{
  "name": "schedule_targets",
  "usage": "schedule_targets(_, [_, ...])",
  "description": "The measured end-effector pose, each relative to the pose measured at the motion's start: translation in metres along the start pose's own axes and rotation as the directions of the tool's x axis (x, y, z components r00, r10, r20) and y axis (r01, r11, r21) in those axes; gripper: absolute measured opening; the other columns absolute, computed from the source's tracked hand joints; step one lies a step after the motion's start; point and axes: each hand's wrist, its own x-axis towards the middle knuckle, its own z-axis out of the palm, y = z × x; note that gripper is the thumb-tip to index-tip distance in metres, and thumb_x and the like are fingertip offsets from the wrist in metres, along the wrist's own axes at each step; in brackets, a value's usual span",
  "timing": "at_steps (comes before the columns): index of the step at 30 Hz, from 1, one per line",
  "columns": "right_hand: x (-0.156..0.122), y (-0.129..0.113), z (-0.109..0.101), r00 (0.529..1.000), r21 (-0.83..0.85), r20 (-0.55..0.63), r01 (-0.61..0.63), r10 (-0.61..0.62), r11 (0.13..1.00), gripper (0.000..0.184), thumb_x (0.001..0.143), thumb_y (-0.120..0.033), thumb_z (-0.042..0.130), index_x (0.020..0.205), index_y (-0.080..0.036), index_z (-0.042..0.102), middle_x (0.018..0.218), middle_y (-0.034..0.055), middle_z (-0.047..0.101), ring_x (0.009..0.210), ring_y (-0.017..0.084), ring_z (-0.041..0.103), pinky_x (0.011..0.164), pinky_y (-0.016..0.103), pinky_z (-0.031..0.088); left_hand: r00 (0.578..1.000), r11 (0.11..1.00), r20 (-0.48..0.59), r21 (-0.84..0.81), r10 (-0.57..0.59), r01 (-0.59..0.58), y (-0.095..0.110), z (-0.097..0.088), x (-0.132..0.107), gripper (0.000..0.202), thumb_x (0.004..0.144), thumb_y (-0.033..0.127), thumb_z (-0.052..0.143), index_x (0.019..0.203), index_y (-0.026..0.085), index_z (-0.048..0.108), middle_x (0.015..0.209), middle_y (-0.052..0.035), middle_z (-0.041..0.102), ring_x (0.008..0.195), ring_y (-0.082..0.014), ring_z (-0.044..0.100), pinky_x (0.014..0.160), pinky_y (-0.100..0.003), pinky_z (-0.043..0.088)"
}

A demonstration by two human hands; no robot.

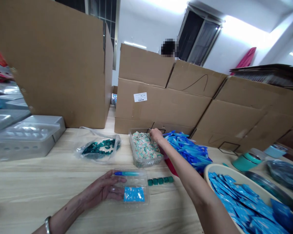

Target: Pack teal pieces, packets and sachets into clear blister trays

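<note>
My left hand (pixel 108 187) grips the left side of a clear plastic tray (pixel 146 191) lying on the table. In that tray lie a blue and turquoise pen-like stick (pixel 127 173) and a blue patterned packet (pixel 133 194). Several small dark green squares (pixel 160 181) form a row just right of the tray. Farther off, my right hand (pixel 156 135) reaches the back right of a clear tub (pixel 143 163) full of small pale pink and green pieces (pixel 145 144). Its fingers are closed together, and whatever they hold is hidden.
An open plastic bag (pixel 79 151) of green squares lies left of the tub. Blue pointed sticks (pixel 188 148) fill a red container (pixel 171 167). Blue packets heap in a cream basin (pixel 211 167) at right. Cardboard (pixel 161 100) walls the back; translucent boxes (pixel 26 139) stand left.
</note>
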Motion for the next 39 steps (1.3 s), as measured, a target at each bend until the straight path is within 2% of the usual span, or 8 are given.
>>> schedule_targets(3, [-0.005, 0.002, -0.002, 1.000, 0.091, -0.025, 0.005, -0.002, 0.996, 0.017, 0.059, 0.001, 0.056, 0.055, -0.015, 0.063, 0.077, 0.0121, 0.069, 0.095, 0.024, 0.059, 0.080, 0.027, 0.042, 1.000, 1.000, -0.015, 0.018, -0.004, 0.005, 0.001, 0.002, 0.000, 0.026, 0.079, 0.021, 0.057, 0.104, 0.017, 0.054, 0.115, -0.0120, 0.058, 0.083, -0.0245, 0.064, 0.080, -0.047, 0.046])
schedule_targets(7, [-0.005, 0.008, -0.016, 0.999, 0.294, -0.039, -0.005, 0.017, 0.956, 0.010, 0.063, -0.005, 0.059, 0.063, -0.014, 0.061, 0.071, 0.0061, 0.068, 0.076, 0.017, 0.062, 0.070, 0.024, 0.046, 1.000, 1.000, -0.022, 0.016, 0.000, 0.000, 0.002, 0.004, 0.000, 0.026, 0.081, 0.019, 0.054, 0.106, 0.018, 0.051, 0.116, -0.0118, 0.057, 0.082, -0.0242, 0.064, 0.080, -0.048, 0.045])
schedule_targets(12, [-0.003, 0.011, -0.026, 0.997, 0.539, 0.043, -0.072, 0.058, 0.839, 0.007, 0.065, -0.011, 0.062, 0.062, -0.015, 0.057, 0.058, 0.0016, 0.065, 0.055, 0.011, 0.060, 0.057, 0.021, 0.050, 1.000, 1.000, -0.002, 0.014, 0.002, -0.002, 0.002, 0.002, -0.001, 0.025, 0.081, 0.019, 0.053, 0.106, 0.017, 0.051, 0.116, -0.0125, 0.057, 0.084, -0.0251, 0.064, 0.082, -0.048, 0.044])
schedule_targets(17, [0.003, 0.008, -0.023, 0.992, 0.640, 0.109, -0.122, 0.067, 0.759, 0.012, 0.060, -0.007, 0.065, 0.065, -0.014, 0.057, 0.050, -0.0009, 0.061, 0.046, 0.010, 0.056, 0.052, 0.021, 0.049, 1.000, 1.000, 0.018, 0.008, 0.017, -0.017, 0.000, 0.000, -0.001, 0.023, 0.081, 0.019, 0.053, 0.103, 0.016, 0.054, 0.116, -0.0126, 0.057, 0.083, -0.0236, 0.063, 0.082, -0.048, 0.045])
schedule_targets(21, [0.006, 0.005, -0.021, 0.984, 0.663, 0.176, -0.129, 0.014, 0.738, 0.017, 0.058, -0.008, 0.068, 0.072, -0.013, 0.061, 0.054, -0.0007, 0.062, 0.048, 0.010, 0.056, 0.052, 0.021, 0.048, 1.000, 1.000, 0.007, 0.017, 0.010, -0.011, 0.001, 0.002, -0.001, 0.024, 0.080, 0.020, 0.055, 0.103, 0.017, 0.055, 0.116, -0.0124, 0.057, 0.084, -0.0245, 0.064, 0.082, -0.048, 0.045])
schedule_targets(26, [0.004, 0.005, -0.013, 0.975, 0.639, 0.220, -0.113, -0.041, 0.761, 0.019, 0.061, -0.015, 0.069, 0.079, -0.012, 0.064, 0.057, 0.0014, 0.063, 0.051, 0.011, 0.057, 0.052, 0.021, 0.047, 1.000, 1.000, -0.025, 0.027, 0.005, -0.004, 0.003, 0.006, -0.002, 0.027, 0.078, 0.021, 0.058, 0.104, 0.017, 0.054, 0.115, -0.0130, 0.057, 0.083, -0.0250, 0.064, 0.080, -0.047, 0.046])
schedule_targets(33, [-0.005, 0.007, 0.005, 0.987, 0.525, 0.116, 0.034, -0.112, 0.850, 0.012, 0.054, -0.012, 0.070, 0.066, -0.013, 0.067, 0.061, -0.0014, 0.063, 0.061, 0.011, 0.056, 0.063, 0.022, 0.043, 1.000, 1.000, -0.026, 0.019, -0.011, 0.011, 0.003, 0.006, -0.002, 0.025, 0.079, 0.019, 0.056, 0.103, 0.017, 0.053, 0.114, -0.0111, 0.058, 0.081, -0.0237, 0.064, 0.080, -0.047, 0.046])
schedule_targets(39, [-0.014, 0.013, 0.012, 0.986, 0.500, 0.048, 0.116, -0.161, 0.858, 0.013, 0.054, -0.016, 0.070, 0.067, -0.014, 0.067, 0.066, -0.0016, 0.064, 0.065, 0.012, 0.056, 0.066, 0.022, 0.042, 1.000, 1.000, -0.020, 0.007, -0.008, 0.008, 0.003, 0.006, -0.001, 0.025, 0.079, 0.020, 0.057, 0.104, 0.016, 0.055, 0.115, -0.0124, 0.057, 0.082, -0.0238, 0.064, 0.080, -0.046, 0.046])
